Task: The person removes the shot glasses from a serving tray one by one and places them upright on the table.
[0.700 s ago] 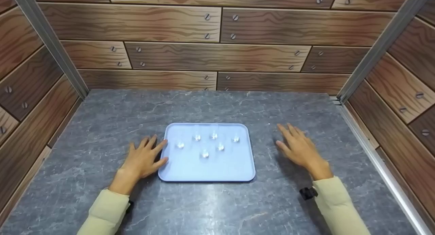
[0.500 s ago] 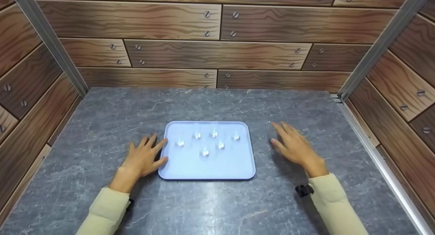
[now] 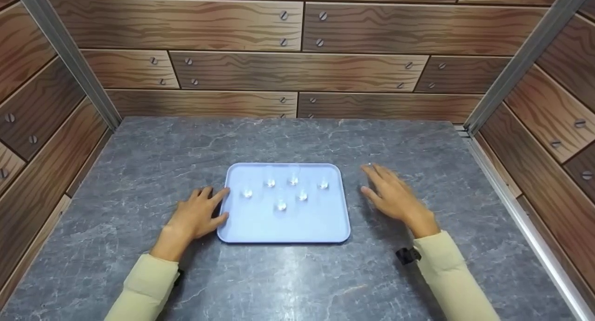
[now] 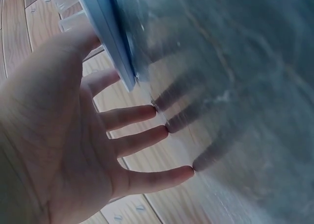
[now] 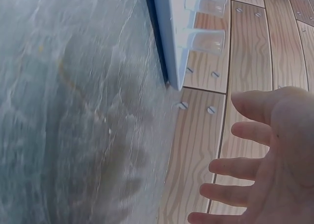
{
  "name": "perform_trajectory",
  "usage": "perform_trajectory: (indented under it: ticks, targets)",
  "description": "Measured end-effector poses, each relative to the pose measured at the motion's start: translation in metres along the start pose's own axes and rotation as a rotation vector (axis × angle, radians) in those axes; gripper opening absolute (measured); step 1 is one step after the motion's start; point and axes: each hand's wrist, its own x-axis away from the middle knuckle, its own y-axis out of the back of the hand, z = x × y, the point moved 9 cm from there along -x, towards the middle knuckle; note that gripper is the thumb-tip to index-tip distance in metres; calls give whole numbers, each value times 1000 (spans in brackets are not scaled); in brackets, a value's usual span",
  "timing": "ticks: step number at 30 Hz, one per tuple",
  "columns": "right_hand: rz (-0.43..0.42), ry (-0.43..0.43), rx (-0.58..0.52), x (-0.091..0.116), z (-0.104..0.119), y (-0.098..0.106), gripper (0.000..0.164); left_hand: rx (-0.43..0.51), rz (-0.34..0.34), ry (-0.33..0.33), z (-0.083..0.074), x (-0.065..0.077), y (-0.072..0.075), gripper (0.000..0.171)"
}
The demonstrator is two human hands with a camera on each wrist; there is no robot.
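A pale blue tray (image 3: 297, 230) lies on the grey marbled table, with several small clear cups (image 3: 281, 205) standing in its back and middle part. At the tray's left edge is my left hand (image 3: 191, 218), its thumb and index fingertip on the rim. The left wrist view shows the other fingers spread, their tips down on the table beside the tray (image 4: 109, 35). My right hand (image 3: 394, 194) hovers above the table to the right of the tray, fingers extended and holding nothing. Cups (image 5: 208, 40) rise above the tray's rim in the right wrist view.
Wood-patterned walls (image 3: 297, 70) close off the back and both sides. Metal posts (image 3: 513, 63) stand at the back corners, and a metal rail (image 3: 525, 228) runs along the table's right edge. Black straps (image 3: 408, 255) sit at the wrists.
My right hand has moved left, closer to the tray. The left hand stays at the tray's left edge. The head view has tilted slightly, and the cups have not moved on the tray.
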Motion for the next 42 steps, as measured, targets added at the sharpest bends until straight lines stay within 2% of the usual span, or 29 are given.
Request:
perform_trajectory:
  ticks: [18, 25, 32, 42]
  targets:
    - [36, 45, -107, -12, 22, -9, 58, 14, -64, -8, 4, 3, 5, 56]
    - [-26, 50, -99, -19, 31, -13, 56, 14, -62, -15, 2, 2, 6, 55]
    - [-106, -2, -237, -33, 34, -7, 54, 17, -71, -17, 1, 0, 8, 55]
    - [-92, -31, -308, -45, 39, -15, 51, 8, -63, -4, 3, 1, 5, 56]
